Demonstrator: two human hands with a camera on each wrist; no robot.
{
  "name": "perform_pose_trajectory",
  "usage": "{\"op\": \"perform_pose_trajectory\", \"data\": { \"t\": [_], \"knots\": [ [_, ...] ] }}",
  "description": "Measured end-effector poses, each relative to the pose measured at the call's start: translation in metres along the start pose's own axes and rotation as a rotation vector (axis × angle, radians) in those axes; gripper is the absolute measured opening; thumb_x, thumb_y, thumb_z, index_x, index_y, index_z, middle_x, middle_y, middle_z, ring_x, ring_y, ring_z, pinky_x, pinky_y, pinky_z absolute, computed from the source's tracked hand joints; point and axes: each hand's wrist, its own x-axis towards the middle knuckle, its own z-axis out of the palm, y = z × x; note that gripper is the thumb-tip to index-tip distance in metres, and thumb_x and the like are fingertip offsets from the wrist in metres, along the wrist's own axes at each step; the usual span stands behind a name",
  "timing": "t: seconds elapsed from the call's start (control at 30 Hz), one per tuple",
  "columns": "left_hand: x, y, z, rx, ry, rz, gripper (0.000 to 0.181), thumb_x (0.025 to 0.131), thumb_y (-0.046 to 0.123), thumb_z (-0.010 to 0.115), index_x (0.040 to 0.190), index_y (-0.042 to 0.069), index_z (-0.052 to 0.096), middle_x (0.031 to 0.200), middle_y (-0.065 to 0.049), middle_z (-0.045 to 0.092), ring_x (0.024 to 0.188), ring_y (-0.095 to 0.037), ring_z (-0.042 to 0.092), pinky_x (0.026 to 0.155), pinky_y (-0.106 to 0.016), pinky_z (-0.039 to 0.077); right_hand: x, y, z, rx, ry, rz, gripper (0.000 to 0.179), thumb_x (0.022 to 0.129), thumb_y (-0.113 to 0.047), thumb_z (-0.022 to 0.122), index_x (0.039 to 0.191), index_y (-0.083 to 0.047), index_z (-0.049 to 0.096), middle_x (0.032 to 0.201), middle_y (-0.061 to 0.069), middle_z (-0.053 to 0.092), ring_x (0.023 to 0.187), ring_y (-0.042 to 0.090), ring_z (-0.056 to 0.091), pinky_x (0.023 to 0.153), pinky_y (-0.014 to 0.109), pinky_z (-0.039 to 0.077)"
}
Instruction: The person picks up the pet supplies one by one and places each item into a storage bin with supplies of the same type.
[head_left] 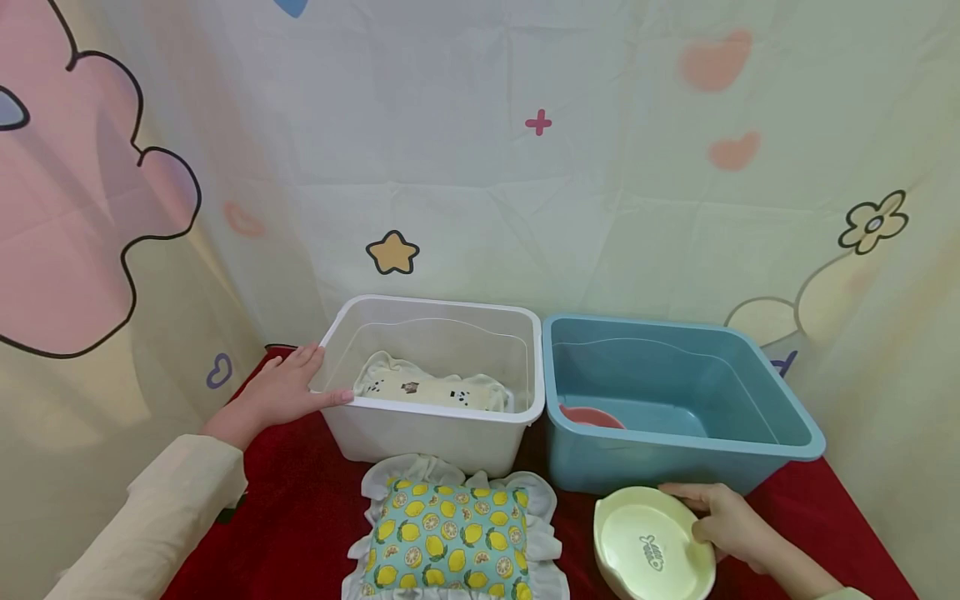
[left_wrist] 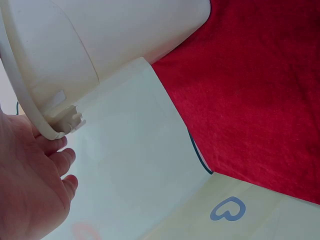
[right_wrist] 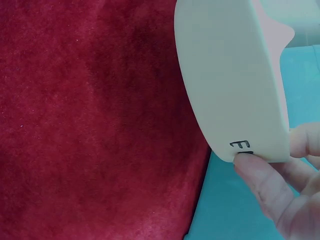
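Observation:
My left hand [head_left: 292, 385] rests at the left front corner of a white plastic bin [head_left: 431, 437], thumb along the front rim and fingers along the left rim. Seen from the left wrist, the loosely bent fingers [left_wrist: 62, 161] touch the rim. Inside that bin lies a cream frilled cloth item [head_left: 435, 390] with small animal faces. My right hand [head_left: 723, 521] pinches a pale yellow bowl [head_left: 652, 533] by its right edge, in front of the blue bin [head_left: 675, 458]. A fish-like print shows on the bowl's face, and black marking [right_wrist: 241, 145] on its side.
A lemon-print cushion [head_left: 448, 533] with white ruffles lies before the white bin on the red cloth [head_left: 277, 500]. The blue bin, right beside the white one, contains a coral-red rounded item [head_left: 592, 416], partly hidden. A patterned curtain [head_left: 480, 208] hangs behind.

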Motion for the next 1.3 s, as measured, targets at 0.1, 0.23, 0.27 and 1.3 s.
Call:
{"op": "perform_pose_trajectory", "data": {
  "t": [0.1, 0.23, 0.27, 1.3],
  "knots": [
    [0.0, 0.0, 0.0, -0.001, 0.001, 0.0, 0.103, 0.073, 0.07, 0.046, 0.139, -0.004, 0.016, 0.143, -0.027, 0.015, 0.131, -0.044, 0.013, 0.1, -0.064, 0.01, -0.001, -0.001, -0.002, 0.0, -0.015, -0.016, 0.066, 0.064, 0.008, 0.06, 0.126, 0.011, 0.04, 0.109, 0.026, 0.057, 0.066, 0.017, 0.056, 0.053, 0.036, 0.053],
    [0.0, 0.0, 0.001, 0.001, 0.004, -0.001, 0.103, 0.073, 0.07, 0.045, 0.139, -0.004, 0.016, 0.143, -0.028, 0.015, 0.13, -0.045, 0.013, 0.1, -0.064, 0.01, -0.003, -0.005, -0.005, 0.005, -0.038, -0.048, 0.065, 0.064, 0.009, 0.059, 0.126, 0.012, 0.04, 0.108, 0.026, 0.057, 0.066, 0.018, 0.056, 0.051, 0.036, 0.052],
    [0.0, 0.0, 0.001, 0.001, 0.004, -0.001, 0.103, 0.073, 0.07, 0.046, 0.139, -0.004, 0.016, 0.143, -0.028, 0.015, 0.13, -0.045, 0.013, 0.1, -0.065, 0.01, -0.003, -0.006, -0.006, 0.009, -0.046, -0.057, 0.065, 0.064, 0.009, 0.059, 0.126, 0.012, 0.039, 0.107, 0.027, 0.057, 0.065, 0.018, 0.056, 0.051, 0.037, 0.052],
    [0.0, -0.001, 0.001, -0.005, 0.01, -0.002, 0.103, 0.073, 0.068, 0.047, 0.138, -0.005, 0.016, 0.143, -0.028, 0.016, 0.13, -0.045, 0.014, 0.099, -0.065, 0.011, -0.013, -0.031, -0.019, -0.03, -0.091, -0.16, 0.063, 0.068, 0.002, 0.065, 0.126, 0.009, 0.041, 0.104, 0.02, 0.061, 0.061, 0.018, 0.056, 0.052, 0.032, 0.052]
  ]
}}
